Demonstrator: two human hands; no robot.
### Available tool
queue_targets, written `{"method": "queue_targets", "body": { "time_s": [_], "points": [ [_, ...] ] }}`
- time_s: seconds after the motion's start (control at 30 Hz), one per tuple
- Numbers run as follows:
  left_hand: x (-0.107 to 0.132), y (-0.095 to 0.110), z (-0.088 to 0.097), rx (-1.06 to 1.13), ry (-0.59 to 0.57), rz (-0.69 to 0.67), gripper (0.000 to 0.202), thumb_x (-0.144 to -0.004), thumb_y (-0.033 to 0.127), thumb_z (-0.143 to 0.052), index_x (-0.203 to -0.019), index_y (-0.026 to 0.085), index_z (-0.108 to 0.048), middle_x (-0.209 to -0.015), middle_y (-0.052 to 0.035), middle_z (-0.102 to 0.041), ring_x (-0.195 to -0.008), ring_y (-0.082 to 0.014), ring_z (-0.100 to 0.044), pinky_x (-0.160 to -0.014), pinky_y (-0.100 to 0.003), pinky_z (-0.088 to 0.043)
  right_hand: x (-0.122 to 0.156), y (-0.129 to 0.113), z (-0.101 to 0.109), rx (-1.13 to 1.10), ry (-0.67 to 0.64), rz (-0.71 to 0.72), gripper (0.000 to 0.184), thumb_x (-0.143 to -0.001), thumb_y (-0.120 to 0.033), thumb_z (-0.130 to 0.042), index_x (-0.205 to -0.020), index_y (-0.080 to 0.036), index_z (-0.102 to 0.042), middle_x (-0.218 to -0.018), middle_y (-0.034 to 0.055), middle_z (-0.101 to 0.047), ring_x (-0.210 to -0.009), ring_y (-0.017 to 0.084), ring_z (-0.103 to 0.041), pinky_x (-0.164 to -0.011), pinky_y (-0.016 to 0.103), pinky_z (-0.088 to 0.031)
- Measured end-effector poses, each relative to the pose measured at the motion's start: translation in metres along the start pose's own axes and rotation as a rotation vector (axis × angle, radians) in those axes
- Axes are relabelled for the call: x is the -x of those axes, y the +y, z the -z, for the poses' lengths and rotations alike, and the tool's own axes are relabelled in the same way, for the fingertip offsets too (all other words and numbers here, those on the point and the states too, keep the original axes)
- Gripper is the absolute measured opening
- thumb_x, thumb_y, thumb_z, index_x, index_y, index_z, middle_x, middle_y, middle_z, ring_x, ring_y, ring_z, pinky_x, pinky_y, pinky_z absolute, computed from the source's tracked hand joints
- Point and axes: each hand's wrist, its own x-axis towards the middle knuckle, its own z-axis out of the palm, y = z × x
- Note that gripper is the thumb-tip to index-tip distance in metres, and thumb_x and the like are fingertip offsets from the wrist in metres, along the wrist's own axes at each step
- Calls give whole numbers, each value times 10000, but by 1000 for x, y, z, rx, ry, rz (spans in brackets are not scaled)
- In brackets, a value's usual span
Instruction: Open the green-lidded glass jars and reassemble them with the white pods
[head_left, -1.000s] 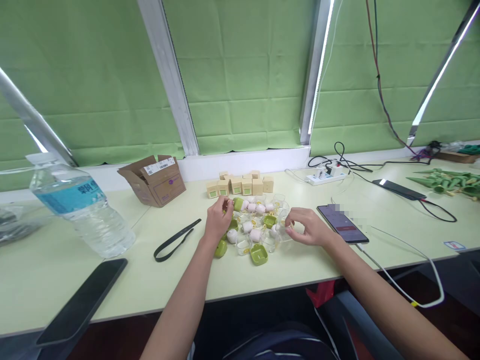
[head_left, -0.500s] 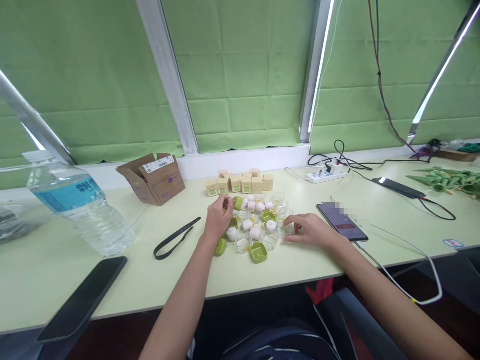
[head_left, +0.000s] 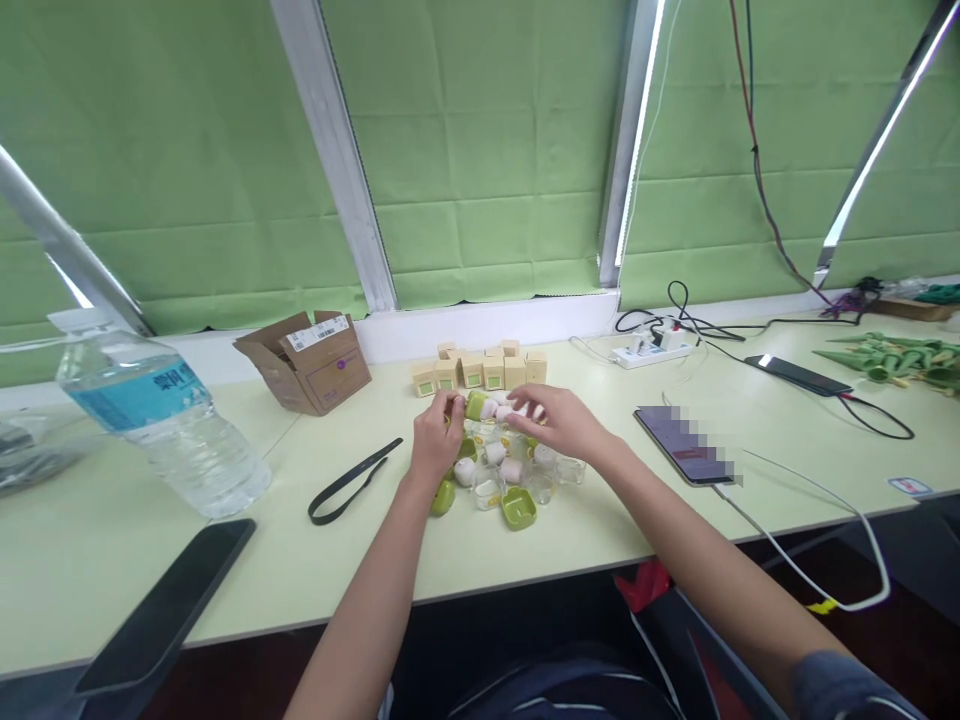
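Note:
My left hand (head_left: 436,436) is at the left side of a cluster of small parts, its thumb and fingers pinched at the edge of a small green plastic piece (head_left: 475,405). My right hand (head_left: 561,420) reaches over the back right of the cluster, palm down, fingers curved and apart above pinkish-white round pieces (head_left: 511,470). Whether its fingertips touch any is hard to see. Around the hands lie clear plastic cups (head_left: 487,493), a green square tray-like cap (head_left: 518,508) and another green piece (head_left: 442,498). My right hand covers some parts.
Small cream boxes (head_left: 472,370) stand in rows behind the cluster. To the left are a cardboard box (head_left: 304,365), a black strap (head_left: 349,485), a water bottle (head_left: 165,420) and a dark phone (head_left: 169,600). Rightward lie a phone (head_left: 686,445), a power strip (head_left: 651,353) and cables.
My right hand has moved left and farther back, from the clear cups at the right edge to above the pinkish-white pieces. My left hand stays nearly where it was.

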Motion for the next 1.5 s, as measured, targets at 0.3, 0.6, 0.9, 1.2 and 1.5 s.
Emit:
{"method": "queue_targets", "body": {
  "time_s": [0.3,0.6,0.9,1.2,1.5],
  "points": [
    [0,-5,-3,-57,-57,-57,234,-974,389,-412,-946,216,-569,-848,-23,-672,-736,-153,-621,-720,-257,-448,-22,7,-48,-63,18,-15,444,-801,-545,-696,-1073,-206,-602,-906,48,-705,-793,188,-655,-703,301,-485],
    [-4,-3,-3,29,-9,3,228,-944,393,-468,-891,204,-583,-799,-11,-662,-722,-145,-609,-705,-254,-455,-12,10,-52,-190,50,0,344,-834,-482,-677,-1017,-204,-586,-886,24,-685,-780,155,-639,-705,282,-496],
    [-2,5,-2,101,-119,-1,240,-933,373,-487,-1069,214,-603,-918,-27,-701,-800,-150,-639,-766,-270,-480,-14,14,-48,-212,145,-12,357,-805,-491,-712,-970,-195,-596,-899,38,-668,-774,159,-612,-696,295,-500],
    [-3,8,0,42,-302,-14,371,-880,467,-547,-1159,235,-625,-964,-31,-709,-834,-177,-637,-791,-302,-488,-10,15,-51,-141,154,36,298,-802,-420,-724,-961,-219,-571,-959,28,-622,-810,158,-580,-713,297,-495],
    [-1,9,0,42,-316,-58,415,-901,441,-516,-1267,253,-572,-1165,-44,-688,-921,-189,-652,-820,-305,-492,-11,15,-52,-169,136,71,275,-817,-386,-703,-991,-225,-563,-965,27,-621,-770,150,-556,-694,290,-472]
  ]
}}
